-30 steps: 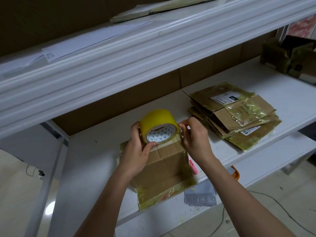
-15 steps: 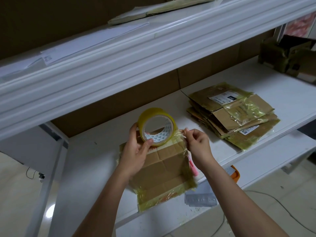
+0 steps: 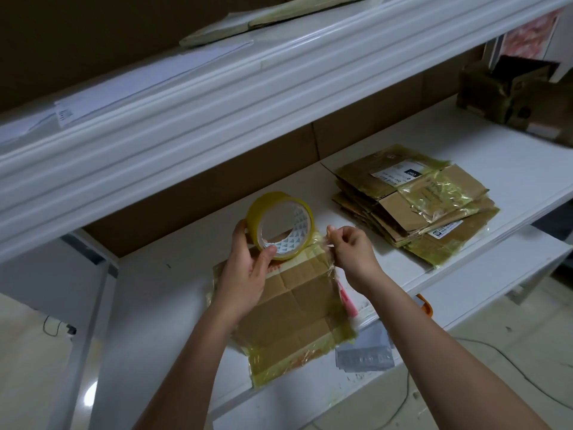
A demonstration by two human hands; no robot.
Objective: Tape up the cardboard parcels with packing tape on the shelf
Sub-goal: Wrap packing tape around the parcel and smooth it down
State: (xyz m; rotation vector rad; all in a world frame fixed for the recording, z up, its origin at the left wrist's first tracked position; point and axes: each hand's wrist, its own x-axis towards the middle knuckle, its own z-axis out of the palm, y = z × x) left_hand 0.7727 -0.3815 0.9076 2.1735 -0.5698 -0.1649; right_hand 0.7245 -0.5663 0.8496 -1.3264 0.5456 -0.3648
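Gripping the tape roll point(image 3: 280, 226) at mid-frame, the left hand point(image 3: 248, 274) has its thumb inside the core and its fingers behind the rim, while the right hand point(image 3: 350, 248) pinches the free tape end point(image 3: 324, 243) just right of the roll. The short pulled strip hangs over the top edge of the parcel point(image 3: 294, 308), which lies flat on the shelf point(image 3: 173, 305) below both hands.

Likely trouble: the thin film looks crinkled at the pinch, so it could fold onto itself or stick to the fingers; pulled crooked, it would land skewed and leave the top seam open. The parcel is unweighted and could slide or lift with the tape. Its lower edge sits near the shelf's front lip at lower centre, so a tug toward the camera might tip it off.

Room is fair: bare shelf lies left and above the parcel. The stack point(image 3: 412, 209) of taped parcels at right is well apart. The upper shelf point(image 3: 217, 97) overhangs, limiting how high the roll can rise.
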